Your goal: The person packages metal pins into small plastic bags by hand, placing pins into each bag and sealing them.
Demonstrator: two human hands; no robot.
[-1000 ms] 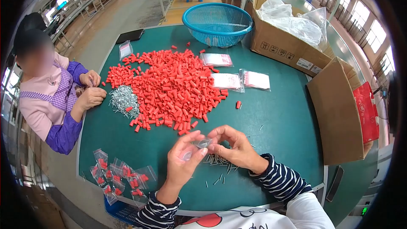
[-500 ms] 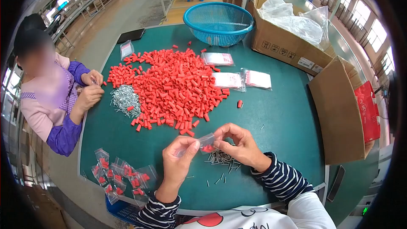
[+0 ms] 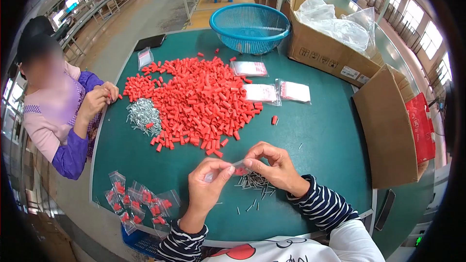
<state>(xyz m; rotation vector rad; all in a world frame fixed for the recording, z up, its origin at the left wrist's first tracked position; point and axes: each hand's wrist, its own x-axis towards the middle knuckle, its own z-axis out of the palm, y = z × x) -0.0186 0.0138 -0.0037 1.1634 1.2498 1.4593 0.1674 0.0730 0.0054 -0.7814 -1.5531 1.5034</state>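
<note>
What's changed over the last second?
Red pieces now show in the small clear bag; none were visible there a second ago. The co-worker's nearer hand has moved up, closer to their other one. The left hand and right hand still hold the bag; the red pile and blue basket look unchanged.

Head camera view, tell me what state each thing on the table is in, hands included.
Left hand: pinching the small bag
Right hand: pinching the small bag
Small bag: held up, red inside
Filled bags: overlapping, red pieces inside; seals unclear
Red caps: loose, heaped
Silver screws: loose, piled
Blue basket: upright, open-topped
Cardboard box: open, clear plastic inside
</note>
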